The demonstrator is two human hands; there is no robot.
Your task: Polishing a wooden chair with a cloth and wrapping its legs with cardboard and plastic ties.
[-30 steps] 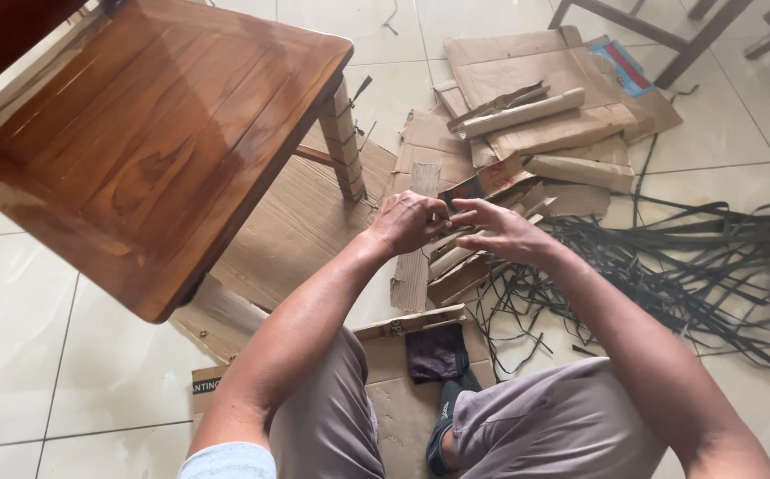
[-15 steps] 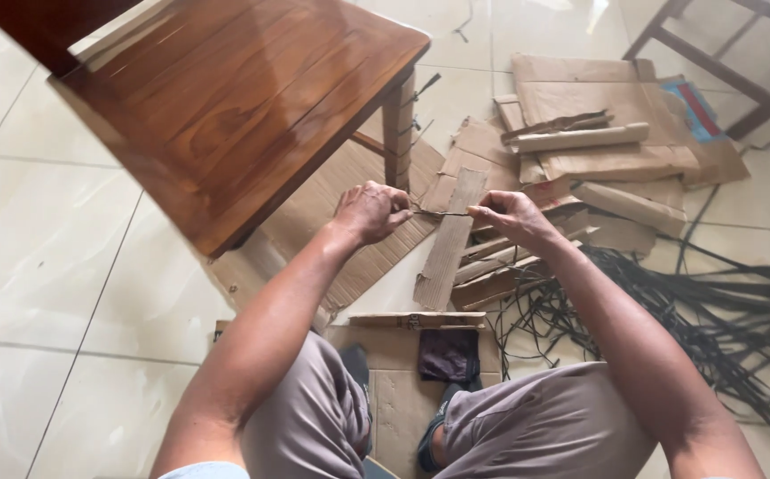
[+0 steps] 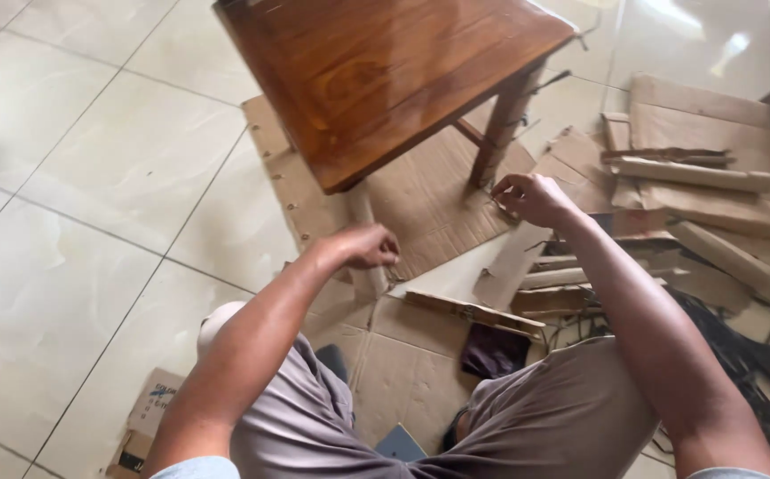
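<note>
Below the wooden chair (image 3: 385, 71), the left hand (image 3: 365, 246) is fisted and the right hand (image 3: 531, 197) pinched, probably on a thin strap, too blurred to confirm, over flattened cardboard (image 3: 429, 200).

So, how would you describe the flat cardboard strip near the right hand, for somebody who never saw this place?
Find the brown wooden chair on the tiled floor. Below its front leg, the right hand hovers over a long flat cardboard strip. Unlike the rolled cardboard tubes nearby, it lies flat and slanted.
</note>
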